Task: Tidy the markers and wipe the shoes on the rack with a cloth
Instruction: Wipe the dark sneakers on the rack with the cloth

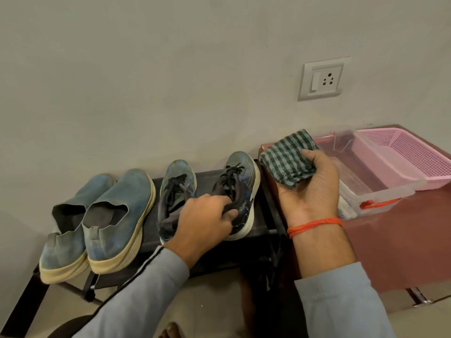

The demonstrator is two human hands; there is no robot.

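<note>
Two pairs of shoes stand on a dark rack (258, 189). The blue slip-ons (102, 220) are on the left and the laced dark sneakers on the right. My left hand (207, 218) grips the right sneaker (241, 181) at its collar and tongue. The left sneaker (177, 189) stands beside it. My right hand (312, 189) holds a folded green checked cloth (288, 158) just right of that sneaker, above the rack's end. White markers (346, 208) show partly in a clear box (380, 191), mostly hidden behind my right hand.
A red-brown table (402, 242) stands right of the rack, carrying the clear box with a red latch and a pink mesh basket (405, 154). A wall with a socket plate (323, 79) runs behind. Tiled floor lies below.
</note>
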